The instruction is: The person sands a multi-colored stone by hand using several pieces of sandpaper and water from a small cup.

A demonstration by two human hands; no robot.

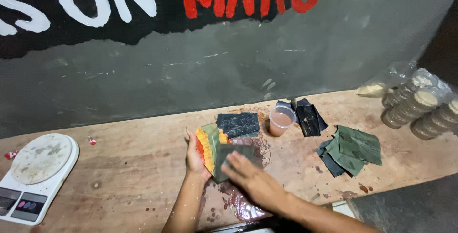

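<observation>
My left hand point(194, 159) holds up a flat block point(210, 143) with yellow, orange and red edges, tilted on the wooden bench point(124, 156). My right hand point(253, 178) presses a dark green sheet point(229, 159) flat against the face of that block. A wet reddish-brown patch point(238, 199) spreads on the bench under and in front of both hands. A dark grey rectangular sheet point(238, 124) lies just behind the block.
A plastic cup of brownish liquid point(280, 121) stands behind the hands. Black sheets point(309, 117) and green sheets point(355, 147) lie to the right. Stacked round lidded containers point(420, 109) sit at the far right. A white kitchen scale point(36, 173) is at left.
</observation>
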